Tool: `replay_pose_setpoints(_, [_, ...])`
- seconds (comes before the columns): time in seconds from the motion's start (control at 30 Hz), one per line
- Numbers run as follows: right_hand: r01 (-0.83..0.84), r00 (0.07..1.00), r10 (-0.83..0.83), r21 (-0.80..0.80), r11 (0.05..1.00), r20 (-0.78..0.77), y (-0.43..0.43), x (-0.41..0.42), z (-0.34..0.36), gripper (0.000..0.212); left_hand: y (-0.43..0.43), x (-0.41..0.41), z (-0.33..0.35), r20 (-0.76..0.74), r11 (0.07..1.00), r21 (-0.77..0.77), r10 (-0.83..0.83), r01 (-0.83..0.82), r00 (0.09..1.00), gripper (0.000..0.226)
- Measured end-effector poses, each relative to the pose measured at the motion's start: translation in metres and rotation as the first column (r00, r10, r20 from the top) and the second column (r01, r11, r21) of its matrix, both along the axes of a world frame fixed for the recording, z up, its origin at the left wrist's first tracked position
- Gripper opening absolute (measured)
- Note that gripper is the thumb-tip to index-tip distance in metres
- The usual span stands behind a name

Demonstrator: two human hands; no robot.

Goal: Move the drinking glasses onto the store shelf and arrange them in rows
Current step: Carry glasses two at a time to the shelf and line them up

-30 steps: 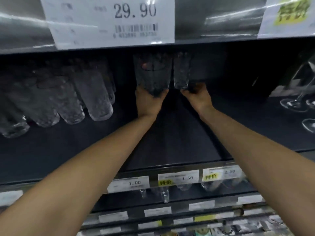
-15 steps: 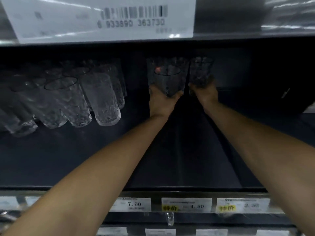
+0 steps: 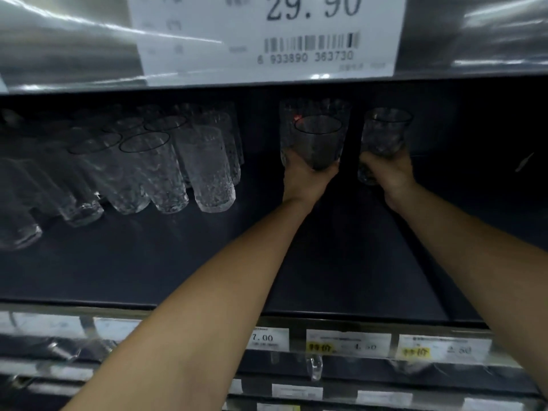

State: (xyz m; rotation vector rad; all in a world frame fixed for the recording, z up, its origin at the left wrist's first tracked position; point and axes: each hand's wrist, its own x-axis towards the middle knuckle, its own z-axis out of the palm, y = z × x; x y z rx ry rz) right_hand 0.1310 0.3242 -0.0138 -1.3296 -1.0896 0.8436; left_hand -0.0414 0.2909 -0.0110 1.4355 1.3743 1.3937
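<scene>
Both my arms reach deep into a dark store shelf point(image 3: 341, 262). My left hand point(image 3: 305, 180) grips the lower part of a dark textured drinking glass point(image 3: 318, 140), which stands in front of other glasses at the back. My right hand point(image 3: 388, 173) grips a second textured glass point(image 3: 384, 133), set apart to the right of the first. To the left, several clear textured glasses point(image 3: 166, 167) stand in rows on the same shelf.
The shelf above point(image 3: 59, 54) hangs low, with a large white price tag point(image 3: 267, 37) reading 29.90. Small price labels point(image 3: 347, 342) line the shelf's front edge. Lower shelves hold more glassware. Dark shelf surface stretches right of my right hand.
My right hand and its glass have shifted to the right, away from the left glass, so the gap between the two glasses is wider. The view has tilted up slightly.
</scene>
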Motion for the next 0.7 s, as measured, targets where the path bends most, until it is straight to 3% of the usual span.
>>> replay_pose_setpoints(0.17, [-0.163, 0.986, 0.162, -0.01, 0.987, -0.025, -0.061, -0.01, 0.013, 0.015, -0.033, -0.013, 0.004, 0.023, 0.991, -0.066, -0.115, 0.116, 0.993, 0.081])
replay_pose_setpoints(0.27, [-0.276, 0.957, 0.274, -0.014, 0.961, -0.09, -0.096, -0.016, 0.017, 0.017, -0.059, -0.029, 0.006, -0.002, 0.965, -0.111, -0.238, 0.236, 0.971, 0.087])
replay_pose_setpoints(0.33, [-0.297, 0.942, 0.291, -0.013, 0.955, -0.165, -0.121, -0.026, 0.019, 0.021, -0.078, -0.046, 0.009, -0.053, 0.948, -0.108, -0.306, 0.299, 0.951, 0.078])
replay_pose_setpoints(0.4, [-0.301, 0.929, 0.29, -0.014, 0.954, -0.229, -0.147, -0.042, 0.022, 0.053, -0.101, -0.066, 0.012, -0.075, 0.942, -0.078, -0.331, 0.325, 0.941, 0.057])
replay_pose_setpoints(0.47, [-0.277, 0.935, 0.268, -0.005, 0.961, -0.233, -0.171, -0.062, 0.027, 0.066, -0.128, -0.09, 0.018, -0.067, 0.947, -0.025, -0.321, 0.32, 0.945, 0.038])
replay_pose_setpoints(0.6, [-0.297, 0.944, 0.299, 0.041, 0.954, -0.142, -0.22, -0.118, 0.039, 0.028, -0.183, -0.139, 0.034, 0.008, 0.96, 0.097, -0.264, 0.262, 0.965, 0.024])
replay_pose_setpoints(0.7, [-0.328, 0.937, 0.335, 0.078, 0.941, -0.097, -0.254, -0.17, 0.046, 0.028, -0.218, -0.18, 0.044, 0.069, 0.961, 0.133, -0.252, 0.242, 0.965, 0.03])
